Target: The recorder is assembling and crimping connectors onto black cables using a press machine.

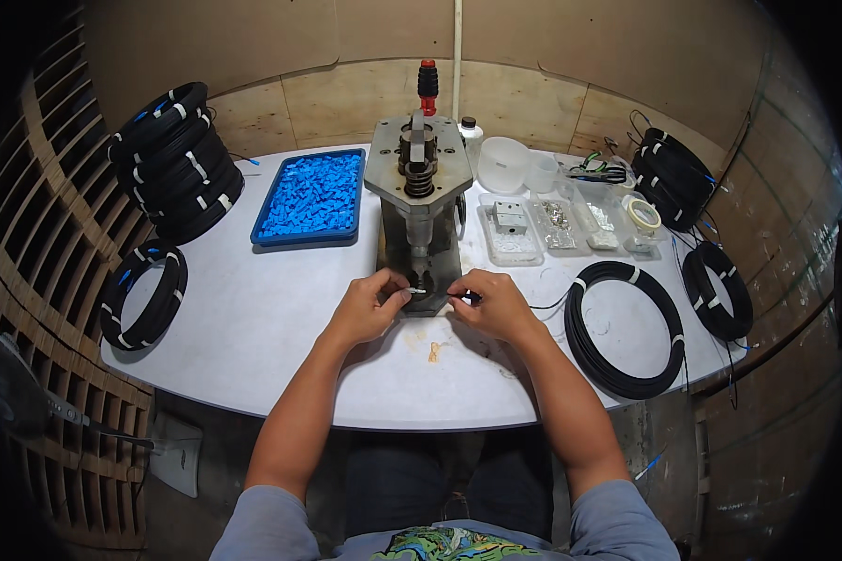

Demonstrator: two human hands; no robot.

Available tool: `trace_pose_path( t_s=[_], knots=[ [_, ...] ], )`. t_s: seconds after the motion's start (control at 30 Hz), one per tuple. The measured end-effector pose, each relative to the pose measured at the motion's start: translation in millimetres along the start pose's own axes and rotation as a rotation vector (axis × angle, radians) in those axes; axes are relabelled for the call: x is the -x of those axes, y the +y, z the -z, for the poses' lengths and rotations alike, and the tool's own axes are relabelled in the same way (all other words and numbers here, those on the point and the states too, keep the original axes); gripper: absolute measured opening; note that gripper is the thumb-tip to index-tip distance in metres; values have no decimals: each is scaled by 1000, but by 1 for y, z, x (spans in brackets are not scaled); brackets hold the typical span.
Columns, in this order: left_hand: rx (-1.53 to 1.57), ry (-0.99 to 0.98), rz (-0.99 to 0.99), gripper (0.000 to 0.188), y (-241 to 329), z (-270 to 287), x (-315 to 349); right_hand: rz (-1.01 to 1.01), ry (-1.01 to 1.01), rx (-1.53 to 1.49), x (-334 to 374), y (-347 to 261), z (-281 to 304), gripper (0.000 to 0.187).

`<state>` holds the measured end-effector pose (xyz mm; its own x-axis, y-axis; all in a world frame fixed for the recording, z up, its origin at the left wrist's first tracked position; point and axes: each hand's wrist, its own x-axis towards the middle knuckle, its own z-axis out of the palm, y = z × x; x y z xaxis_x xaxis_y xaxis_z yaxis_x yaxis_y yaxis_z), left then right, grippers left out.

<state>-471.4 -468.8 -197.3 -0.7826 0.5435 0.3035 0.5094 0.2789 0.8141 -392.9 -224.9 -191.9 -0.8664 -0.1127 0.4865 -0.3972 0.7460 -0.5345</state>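
Both my hands are at the foot of a grey metal bench press [419, 173]. Between thumb and forefinger of my left hand [370, 304] is a small silvery connector piece [417, 291]. My right hand [496, 301] pinches the end of a thin black cable [544, 307]. That cable runs right to a large black cable coil [625, 329] bound with white ties, lying on the table. A short gap shows between the connector piece and the cable end. The fingertips partly hide both.
Left of the press is a blue tray [306, 239] of small blue parts. Stacked black coils [180, 164] stand far left, others [674, 178] at the right. Clear plastic boxes [557, 224] hold small metal parts, near a tape roll [642, 213] and a white tub [503, 165].
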Motion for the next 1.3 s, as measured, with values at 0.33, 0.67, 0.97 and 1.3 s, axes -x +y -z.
trace_pose_path(
  t_s=[0.33, 0.67, 0.97, 1.3],
  knots=[
    [9, -33, 19, 23, 3, 4, 1, 19, 11, -10, 1, -3, 4, 15],
    [-39, -9, -3, 41, 0, 5, 1, 91, 148, -116, -2, -13, 26, 10],
    [-161, 107, -211, 23, 17, 4, 3, 172, 458, -338, 3, -5, 64, 7],
    [-40, -18, -470, 12, 73, -29, -8, -26, 719, -615, 6, 25, 102, 9]
  ],
)
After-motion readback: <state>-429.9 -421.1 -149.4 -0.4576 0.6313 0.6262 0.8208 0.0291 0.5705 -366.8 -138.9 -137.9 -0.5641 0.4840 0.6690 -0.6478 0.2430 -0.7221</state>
